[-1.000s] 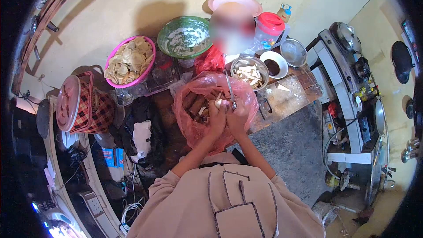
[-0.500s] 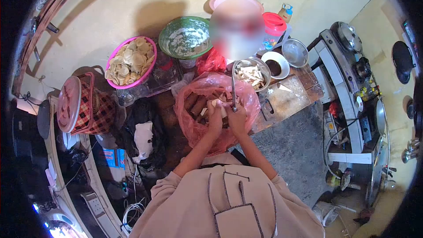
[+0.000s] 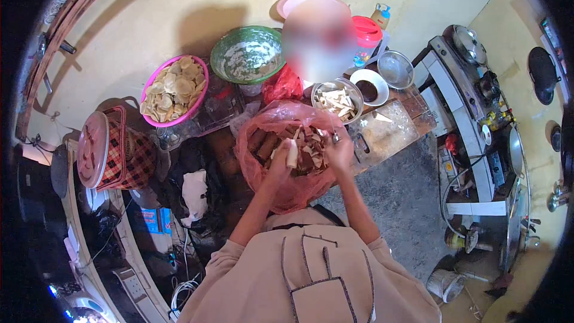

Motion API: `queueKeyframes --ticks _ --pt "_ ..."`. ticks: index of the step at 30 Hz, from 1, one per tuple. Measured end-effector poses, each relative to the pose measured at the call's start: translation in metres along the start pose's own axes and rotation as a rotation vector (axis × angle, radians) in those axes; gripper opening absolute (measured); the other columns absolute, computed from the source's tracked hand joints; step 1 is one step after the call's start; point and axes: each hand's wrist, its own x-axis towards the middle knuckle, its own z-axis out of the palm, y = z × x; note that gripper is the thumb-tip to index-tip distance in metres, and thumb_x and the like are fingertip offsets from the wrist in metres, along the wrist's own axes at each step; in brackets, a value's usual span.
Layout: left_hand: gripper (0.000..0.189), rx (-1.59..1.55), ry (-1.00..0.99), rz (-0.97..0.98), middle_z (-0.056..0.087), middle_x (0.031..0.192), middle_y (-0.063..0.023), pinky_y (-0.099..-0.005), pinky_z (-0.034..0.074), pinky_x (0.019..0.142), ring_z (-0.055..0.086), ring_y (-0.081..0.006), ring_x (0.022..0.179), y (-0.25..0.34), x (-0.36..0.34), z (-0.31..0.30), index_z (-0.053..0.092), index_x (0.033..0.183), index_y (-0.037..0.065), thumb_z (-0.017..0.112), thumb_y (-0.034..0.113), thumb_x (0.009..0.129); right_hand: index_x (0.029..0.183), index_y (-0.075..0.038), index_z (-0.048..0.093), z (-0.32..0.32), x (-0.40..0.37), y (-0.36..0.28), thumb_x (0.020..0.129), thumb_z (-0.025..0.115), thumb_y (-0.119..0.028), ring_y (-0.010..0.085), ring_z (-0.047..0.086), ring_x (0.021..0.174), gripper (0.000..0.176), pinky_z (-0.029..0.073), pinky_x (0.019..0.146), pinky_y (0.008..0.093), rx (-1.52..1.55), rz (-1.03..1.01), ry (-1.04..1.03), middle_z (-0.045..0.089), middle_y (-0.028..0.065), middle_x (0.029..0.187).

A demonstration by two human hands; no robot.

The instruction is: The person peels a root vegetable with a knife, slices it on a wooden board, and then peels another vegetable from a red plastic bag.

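My left hand (image 3: 278, 164) is closed around a peeled white cassava root (image 3: 292, 153), held upright over an open pink plastic bag (image 3: 246, 170). Inside the bag, unpeeled brown cassava roots (image 3: 260, 146) lie on the left and loose peels (image 3: 311, 142) on the right. My right hand (image 3: 340, 155), smeared by motion, is closed at the bag's right side. A bit of metal from the knife (image 3: 336, 137) shows at its fingers; most of the blade cannot be made out.
Beyond the bag stand a steel bowl (image 3: 317, 97) of white pieces, a white bowl (image 3: 382, 96) of dark contents, a strainer (image 3: 396, 70) and a green basin (image 3: 220, 60). A pink basket (image 3: 205, 87) of pale slices is at left, a cutting board (image 3: 391, 134) at right.
My hands have moved apart: the right went to the right with the knife, whose long blade no longer shows upright. My left moved slightly left with the cassava root, uncovering peels.
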Motion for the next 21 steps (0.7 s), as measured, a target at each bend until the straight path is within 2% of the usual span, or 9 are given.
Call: queueKeyframes --ticks 4,7,10,13,15,17,19,20,21 --pt "0.03 -0.116 0.084 0.027 0.052 0.074 -0.0043 -0.0262 0.044 0.052 0.052 -0.0133 0.06 0.021 -0.01 0.015 0.046 0.097 0.005 0.037 0.033 0.091 0.092 -0.006 0.059 0.0 0.005 0.016 0.071 0.065 -0.03 0.0381 0.058 0.072 0.032 0.045 0.062 0.0421 -0.2 0.03 -0.177 0.06 0.0177 0.077" --pt "0.031 -0.221 -0.003 0.052 0.052 0.074 -0.0042 -0.0236 0.041 0.047 0.051 -0.0126 0.057 0.017 -0.005 0.01 0.046 0.095 0.007 0.037 0.036 0.091 0.096 -0.006 0.06 -0.008 0.0 -0.008 0.071 0.065 -0.029 0.0346 0.058 0.076 0.034 0.046 0.064 0.0407 -0.251 0.028 -0.287 0.06 0.0179 0.08" --pt "0.032 -0.244 -0.023 0.007 0.051 0.074 -0.0041 -0.0224 0.039 0.043 0.05 -0.0117 0.056 0.018 -0.005 0.011 0.044 0.094 0.008 0.037 0.039 0.09 0.099 -0.007 0.06 -0.005 -0.002 -0.011 0.074 0.063 -0.032 0.0331 0.059 0.071 0.036 0.046 0.062 0.0397 -0.18 -0.186 -0.127 0.059 0.0182 0.077" --pt "0.033 0.02 0.026 0.075 0.05 0.073 -0.0033 -0.0218 0.037 0.04 0.048 -0.0101 0.054 0.006 0.002 0.003 0.042 0.095 0.009 0.036 0.041 0.09 0.101 -0.006 0.06 -0.012 -0.009 -0.037 0.079 0.058 -0.032 0.0214 0.056 0.06 0.034 0.044 0.055 0.0317 0.182 0.021 -0.203 0.059 0.0106 0.07" --pt "0.033 0.208 0.134 0.211 0.048 0.075 -0.0041 -0.0228 0.04 0.047 0.049 -0.0103 0.06 0.002 0.001 0.01 0.04 0.095 0.008 0.034 0.04 0.091 0.108 -0.004 0.056 0.011 -0.017 -0.022 0.081 0.057 -0.028 0.0167 0.058 0.073 0.036 0.044 0.064 0.0287 0.497 0.067 -0.298 0.06 0.0107 0.083" --pt "0.033 0.43 0.191 0.397 0.048 0.078 -0.005 -0.0241 0.041 0.056 0.048 -0.011 0.066 0.006 -0.002 0.027 0.039 0.095 0.006 0.031 0.038 0.092 0.113 -0.001 0.053 0.03 -0.027 -0.007 0.085 0.053 -0.021 0.0106 0.055 0.08 0.035 0.044 0.072 0.025 0.495 0.042 -0.382 0.061 0.0085 0.088" --pt "0.032 0.684 0.2 0.639 0.047 0.082 -0.006 -0.0256 0.041 0.066 0.047 -0.0119 0.074 0.013 -0.004 0.042 0.038 0.094 0.005 0.03 0.036 0.093 0.11 0.0 0.054 0.015 -0.032 -0.037 0.085 0.051 -0.02 0.0122 0.056 0.081 0.032 0.043 0.073 0.0246 0.543 0.141 -0.391 0.061 0.0075 0.09" --pt "0.032 0.701 0.205 0.632 0.046 0.084 -0.0061 -0.0261 0.04 0.069 0.046 -0.0125 0.076 0.016 -0.007 0.046 0.038 0.095 0.005 0.029 0.036 0.093 0.109 0.001 0.055 0.01 -0.033 -0.047 0.086 0.05 -0.019 0.013 0.056 0.082 0.031 0.043 0.074 0.0244 0.567 0.189 -0.396 0.062 0.007 0.09" --pt "0.031 0.717 0.209 0.625 0.046 0.086 -0.0062 -0.0266 0.039 0.072 0.046 -0.013 0.078 0.018 -0.01 0.05 0.038 0.096 0.005 0.029 0.035 0.093 0.111 0.001 0.054 0.016 -0.033 -0.041 0.086 0.048 -0.02 0.0154 0.056 0.085 0.033 0.042 0.077 0.0255 0.612 0.137 -0.371 0.06 0.0087 0.094"
